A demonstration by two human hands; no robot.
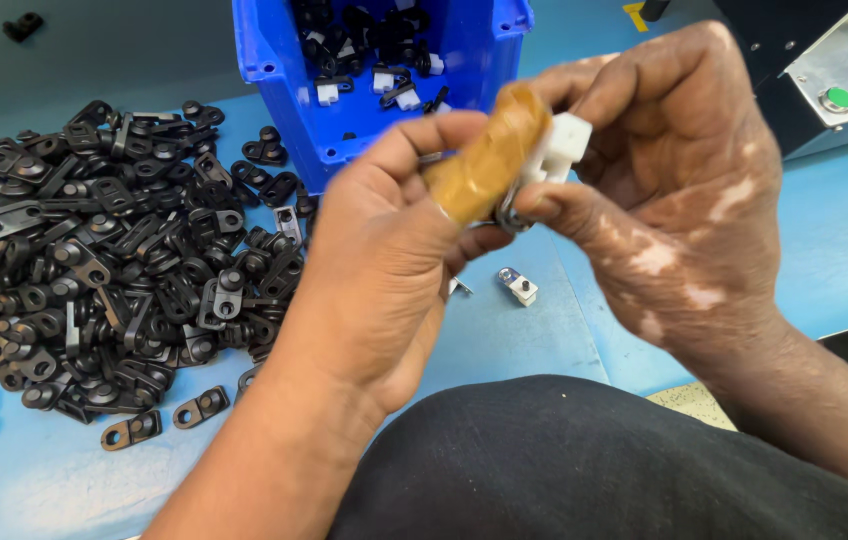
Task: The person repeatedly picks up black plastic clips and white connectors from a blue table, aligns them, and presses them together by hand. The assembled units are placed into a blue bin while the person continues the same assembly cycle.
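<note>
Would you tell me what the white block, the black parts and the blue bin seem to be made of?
White block: matte moulded plastic, probably. Black parts: likely plastic, faint sheen, moulded holes. Blue bin: glossy plastic, thick rim.

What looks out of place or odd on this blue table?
One small metal-and-white part lies alone on the blue table, apart from the pile of black clips and the blue bin. One black clip also sits far off at the top left.
</note>
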